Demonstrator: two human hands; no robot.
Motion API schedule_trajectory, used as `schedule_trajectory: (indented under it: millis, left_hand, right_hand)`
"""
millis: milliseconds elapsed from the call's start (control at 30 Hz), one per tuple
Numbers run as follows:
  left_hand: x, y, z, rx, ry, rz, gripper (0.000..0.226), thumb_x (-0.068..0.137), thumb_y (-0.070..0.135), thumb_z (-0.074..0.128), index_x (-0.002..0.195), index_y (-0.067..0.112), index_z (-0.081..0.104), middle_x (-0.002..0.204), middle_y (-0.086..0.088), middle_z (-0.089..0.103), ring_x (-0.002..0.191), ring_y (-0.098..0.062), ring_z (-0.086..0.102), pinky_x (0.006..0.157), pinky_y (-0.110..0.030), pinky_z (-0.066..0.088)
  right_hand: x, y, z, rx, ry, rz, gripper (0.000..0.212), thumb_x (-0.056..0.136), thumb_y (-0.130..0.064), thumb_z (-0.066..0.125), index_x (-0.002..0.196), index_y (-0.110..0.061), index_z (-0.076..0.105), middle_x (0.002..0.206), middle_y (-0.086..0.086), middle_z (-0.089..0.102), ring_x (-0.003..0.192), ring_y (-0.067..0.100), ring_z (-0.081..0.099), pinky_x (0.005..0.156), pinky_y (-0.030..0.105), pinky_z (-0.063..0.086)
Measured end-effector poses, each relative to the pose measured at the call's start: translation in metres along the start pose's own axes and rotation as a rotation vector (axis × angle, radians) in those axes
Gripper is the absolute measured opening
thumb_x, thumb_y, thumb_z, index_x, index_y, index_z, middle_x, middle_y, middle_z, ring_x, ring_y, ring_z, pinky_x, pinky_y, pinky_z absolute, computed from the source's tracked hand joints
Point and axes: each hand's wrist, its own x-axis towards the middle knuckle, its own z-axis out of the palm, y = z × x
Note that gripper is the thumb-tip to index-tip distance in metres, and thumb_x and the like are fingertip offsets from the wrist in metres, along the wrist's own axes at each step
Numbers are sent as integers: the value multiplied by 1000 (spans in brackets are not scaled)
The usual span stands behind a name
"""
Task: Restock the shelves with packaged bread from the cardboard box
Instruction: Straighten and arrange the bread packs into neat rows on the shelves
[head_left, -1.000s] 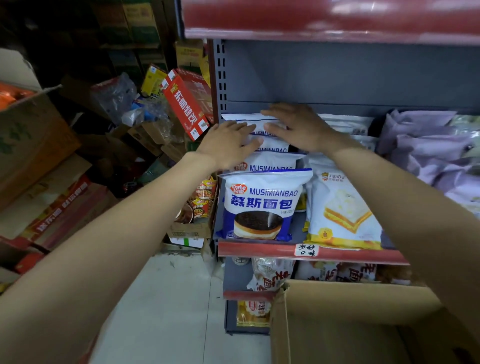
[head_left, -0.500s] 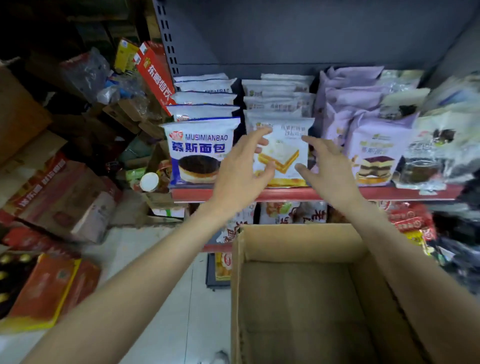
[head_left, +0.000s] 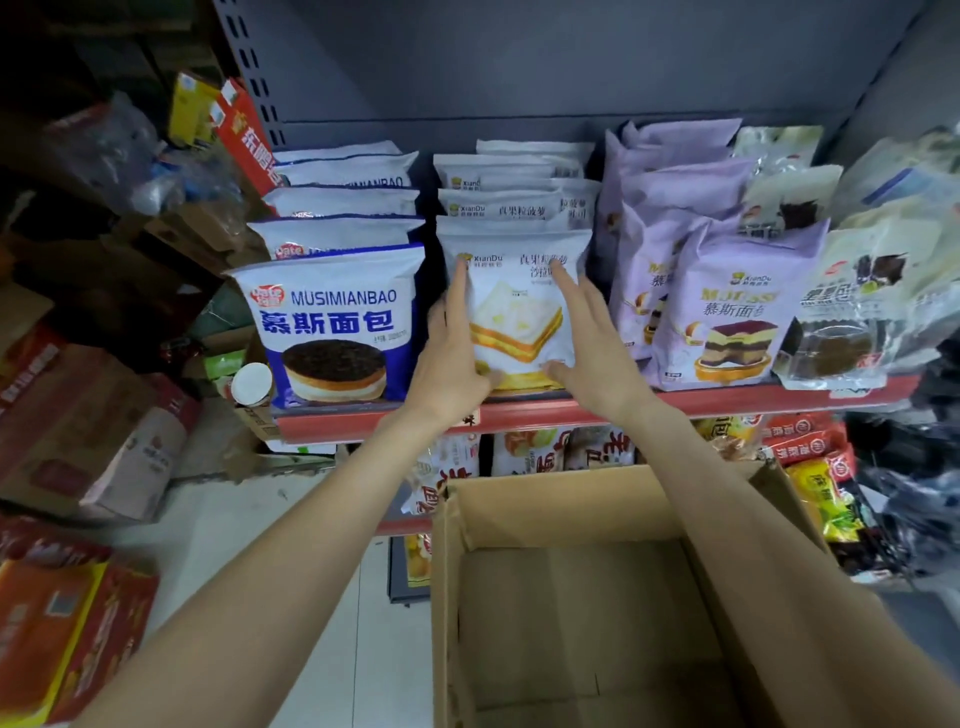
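A white sandwich-bread pack (head_left: 514, 312) stands at the front of the middle row on the shelf (head_left: 701, 404) with the red edge. My left hand (head_left: 451, 358) lies flat against its left side and my right hand (head_left: 587, 343) against its right side, fingers stretched upward and thumbs on its lower front. Neither hand closes around it. More white packs (head_left: 498, 205) line up behind it. Left of it stands a blue mousse-bread pack (head_left: 332, 322) with others behind. The open cardboard box (head_left: 545, 491) sits below my arms; its inside shows only bare cardboard.
Purple mousse packs (head_left: 727, 306) and clear-wrapped cakes (head_left: 841, 322) fill the shelf's right part. Lower shelves hold more packaged goods (head_left: 530, 452). Cartons (head_left: 88, 441) and loose boxes crowd the floor at left, with a strip of pale floor (head_left: 234, 545) beside the box.
Both hands came down from the back of the rows to the front white pack and now rest against its two sides. The view has dropped, showing more of the box.
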Motion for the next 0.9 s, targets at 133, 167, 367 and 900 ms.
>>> schedule_trajectory:
  millis: [133, 167, 367, 900]
  left_hand:
    - [-9, 3, -1, 56, -9, 2, 122, 77, 5, 73, 138, 43, -25, 156, -6, 5, 128, -24, 37, 91, -39, 48]
    - [-11, 8, -1, 68, -6, -8, 119, 78, 9, 73, 140, 40, -24, 157, -9, 1, 135, -25, 30, 97, -41, 45]
    - [-7, 52, -11, 408, 233, 296, 91, 81, 29, 69, 151, 15, 11, 157, -14, 5, 144, -28, 6, 109, -28, 18]
    - [77, 67, -30, 915, -207, 56, 128, 55, 85, 57, 150, 15, 9, 155, -12, 6, 144, -29, 3, 119, -43, 4]
  right_hand:
    - [-8, -2, -9, -70, -127, 9, 87, 84, -1, 64, 148, -29, 13, 157, 5, -2, 141, 21, 15, 97, 33, 35]
    - [-8, -4, -16, -106, -143, 16, 81, 85, -5, 63, 148, -28, 17, 156, 7, 0, 141, 21, 15, 101, 30, 31]
    - [49, -26, -83, -182, 164, -272, 34, 79, -1, 53, 111, -7, 64, 117, 16, 58, 104, 29, 58, 89, 24, 40]
    - [186, -22, -66, -502, -464, -189, 39, 96, -10, 38, 132, -16, 51, 136, 8, 52, 119, 23, 49, 94, 27, 37]
